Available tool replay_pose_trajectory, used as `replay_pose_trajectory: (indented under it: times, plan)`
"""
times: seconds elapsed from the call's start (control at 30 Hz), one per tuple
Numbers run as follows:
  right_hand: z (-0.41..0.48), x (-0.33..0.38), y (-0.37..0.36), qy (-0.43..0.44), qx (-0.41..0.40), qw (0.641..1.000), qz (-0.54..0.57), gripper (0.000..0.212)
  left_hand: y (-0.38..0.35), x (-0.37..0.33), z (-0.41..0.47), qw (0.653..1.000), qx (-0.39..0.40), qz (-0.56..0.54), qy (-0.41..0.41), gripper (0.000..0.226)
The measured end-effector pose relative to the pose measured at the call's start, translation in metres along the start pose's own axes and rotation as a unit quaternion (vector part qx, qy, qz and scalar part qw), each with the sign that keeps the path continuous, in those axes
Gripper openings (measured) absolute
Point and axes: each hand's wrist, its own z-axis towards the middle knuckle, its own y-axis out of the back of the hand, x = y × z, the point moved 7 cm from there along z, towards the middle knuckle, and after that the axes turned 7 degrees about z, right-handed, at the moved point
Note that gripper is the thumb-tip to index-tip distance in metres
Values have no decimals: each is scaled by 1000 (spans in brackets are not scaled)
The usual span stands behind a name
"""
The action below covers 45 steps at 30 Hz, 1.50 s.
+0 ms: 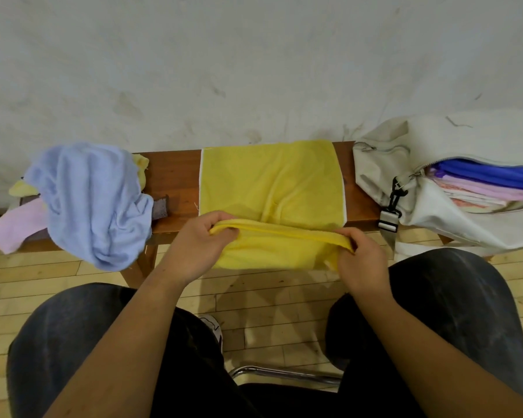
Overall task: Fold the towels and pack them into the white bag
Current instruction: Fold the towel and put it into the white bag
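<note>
A yellow towel [269, 182] lies spread across the middle of a narrow wooden bench [172, 176], its near part hanging over the front edge. My left hand [194, 245] pinches the towel's near fold at its left end. At the right end of that fold my right hand [360, 260] pinches it too, and the fold is stretched between them. The white bag [387, 173] sits on the bench's right end, unzipped, with blue, pink and white folded towels [483, 182] stacked inside.
A heap of unfolded towels lies on the bench's left end: a light blue one [94, 200] on top, pink [18, 227] and yellow ones under it. A pale wall rises behind the bench. My knees, a chair frame [284, 372] and wooden floor are below.
</note>
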Motion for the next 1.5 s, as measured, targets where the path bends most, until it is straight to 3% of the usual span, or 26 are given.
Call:
replay_pose_trajectory:
  times: [0.23,0.47,0.53,0.7,0.83,0.97,1.1,1.17,1.27,1.37,1.5]
  plan:
    - [14,12,29,-13,-78,991,110,24,22,10,6,990,-121,77,-1,11]
    - [25,25,28,23,-25,983,181,26,31,12,6,987,-142,68,-15,21]
    - [24,24,27,21,1,987,162,27,26,20,5,993,-98,58,24,32]
    - [8,13,7,-37,175,979,94,23,9,45,2,968,41,229,95,51]
    - [1,-6,-11,-50,286,957,-18,22,-7,60,-7,946,141,271,111,44]
    - [-5,-24,-18,-82,378,918,-90,29,-10,78,-12,921,204,303,137,45]
    - [-15,-28,-15,-106,498,847,-153,34,-15,75,-23,908,284,280,125,41]
    - [-11,-19,-10,-98,489,857,-132,34,-10,55,-22,945,238,202,101,32]
    - [12,15,4,-44,330,943,-24,28,14,21,-6,993,49,106,24,33]
    - [37,49,11,-14,247,966,73,30,33,0,11,991,-61,105,-51,49]
    - [81,64,5,53,194,979,41,27,56,-10,38,982,-141,107,-66,37]
